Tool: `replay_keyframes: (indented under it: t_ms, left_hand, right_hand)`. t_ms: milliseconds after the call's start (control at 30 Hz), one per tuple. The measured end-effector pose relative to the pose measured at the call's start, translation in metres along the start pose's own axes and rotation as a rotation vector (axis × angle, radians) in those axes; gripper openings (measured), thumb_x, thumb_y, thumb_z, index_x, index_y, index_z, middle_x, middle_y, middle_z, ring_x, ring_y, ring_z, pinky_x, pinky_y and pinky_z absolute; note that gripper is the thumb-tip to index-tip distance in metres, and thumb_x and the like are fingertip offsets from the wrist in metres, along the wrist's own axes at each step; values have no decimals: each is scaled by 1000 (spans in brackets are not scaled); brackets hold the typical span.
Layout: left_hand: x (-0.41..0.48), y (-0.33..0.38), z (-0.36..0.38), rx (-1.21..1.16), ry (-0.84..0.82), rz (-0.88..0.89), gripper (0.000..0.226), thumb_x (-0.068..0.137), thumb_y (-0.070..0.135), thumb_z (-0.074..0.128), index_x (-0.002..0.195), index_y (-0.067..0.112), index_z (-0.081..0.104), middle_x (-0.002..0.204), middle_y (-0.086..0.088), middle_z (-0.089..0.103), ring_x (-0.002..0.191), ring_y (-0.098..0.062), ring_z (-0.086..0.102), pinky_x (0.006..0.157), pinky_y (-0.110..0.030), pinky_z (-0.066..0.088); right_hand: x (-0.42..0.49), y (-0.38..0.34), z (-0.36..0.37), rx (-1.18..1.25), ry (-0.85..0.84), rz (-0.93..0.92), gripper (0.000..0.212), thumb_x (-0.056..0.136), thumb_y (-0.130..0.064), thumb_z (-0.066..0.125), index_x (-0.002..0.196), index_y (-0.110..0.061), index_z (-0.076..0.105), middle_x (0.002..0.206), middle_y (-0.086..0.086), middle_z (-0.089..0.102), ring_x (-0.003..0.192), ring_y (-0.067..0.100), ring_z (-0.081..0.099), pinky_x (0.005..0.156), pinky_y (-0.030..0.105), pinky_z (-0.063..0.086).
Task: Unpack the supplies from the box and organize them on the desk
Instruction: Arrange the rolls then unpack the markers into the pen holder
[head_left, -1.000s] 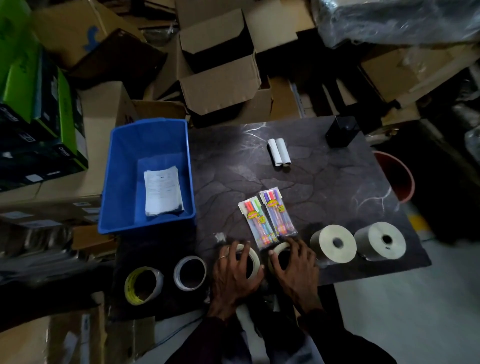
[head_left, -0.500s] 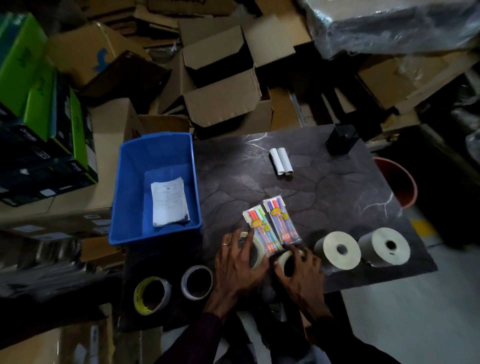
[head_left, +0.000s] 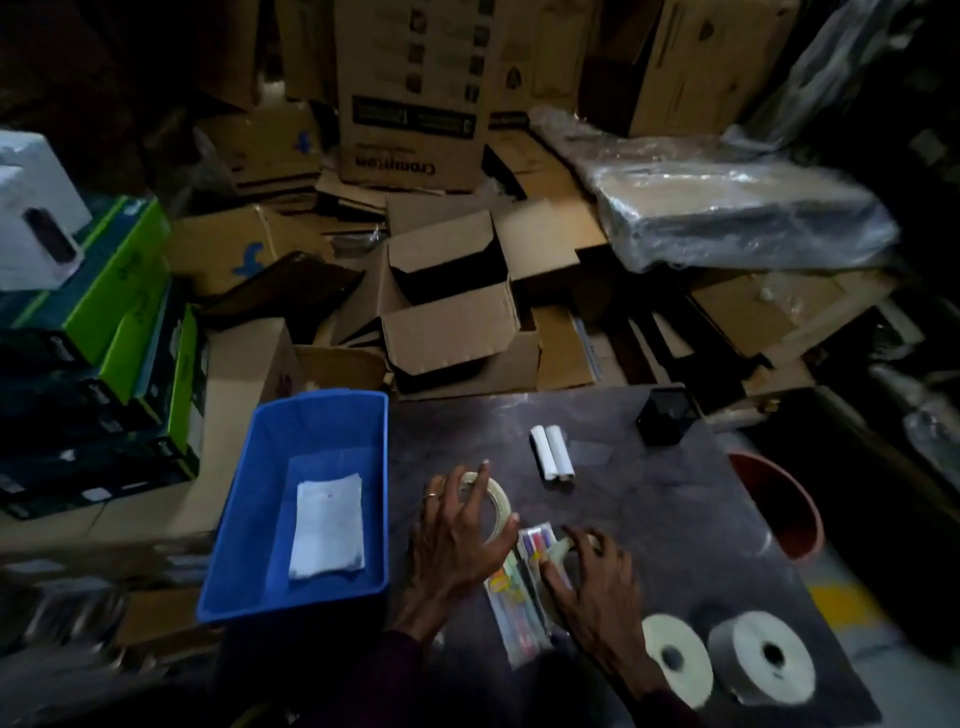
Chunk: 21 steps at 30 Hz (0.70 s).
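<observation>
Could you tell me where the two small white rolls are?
Head view: the small white rolls lie far back on the desk, between the blue bin, left, and the black cube.

Upside-down "Crompton" brand name on the tall cardboard box (head_left: 415, 104) at the back.

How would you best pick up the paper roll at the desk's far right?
Probably from above, fingers spread round its curved side wall: the paper roll seems to stand on end, core hole up, so the rounded side is open to a grasp.

Dim, underexposed, motion-blurred, with wide-angle edge distortion.
</observation>
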<state>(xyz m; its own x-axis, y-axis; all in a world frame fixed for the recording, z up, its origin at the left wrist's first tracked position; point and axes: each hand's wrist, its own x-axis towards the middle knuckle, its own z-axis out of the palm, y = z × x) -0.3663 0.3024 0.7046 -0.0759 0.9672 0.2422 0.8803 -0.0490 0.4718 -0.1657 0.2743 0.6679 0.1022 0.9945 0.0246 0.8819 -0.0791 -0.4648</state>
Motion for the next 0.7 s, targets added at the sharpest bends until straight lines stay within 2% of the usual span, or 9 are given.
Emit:
replay_keyframes:
  t_ms: [67,267,400,500,700]
  left_hand:
    - [21,-7,1,16,16,-8,76,79,65,53,145,29,43,139,-4,50,128,-33,46,105,-43,43]
    - [73,-27,12,106,-167,-82,79,80,71,41,149,36,29,153,-1,33,141,-32,28,105,-50,37]
    - [102,-46,28,140,-187,-138,79,80,71,39,149,33,32,152,-4,36,139,-33,31,103,-51,41]
    - [118,-58,43,176,-212,-170,81,80,71,36,150,31,32,153,-8,35,139,-35,31,103,-52,40]
    - [131,-80,70,214,-276,-242,84,82,72,25,153,28,24,158,-10,25,144,-37,23,110,-52,32]
  right_hand:
    - [25,-2,-2,-21,32,-64,54,76,-67,51,122,-39,56,123,-8,58,106,27,58,82,44,52]
    - [103,-9,4,-101,-35,-171,57,80,-67,48,132,-42,49,129,-9,55,109,23,53,82,41,51]
    - [145,-22,19,-118,-118,-231,65,80,-72,42,138,-43,44,138,-7,50,117,22,52,89,41,50]
    - [171,-35,33,-144,-177,-291,67,82,-74,38,141,-43,40,146,-4,41,129,23,44,99,42,47]
    - [211,-42,65,-197,-227,-354,66,85,-75,33,141,-41,40,141,-2,48,125,26,46,99,46,46]
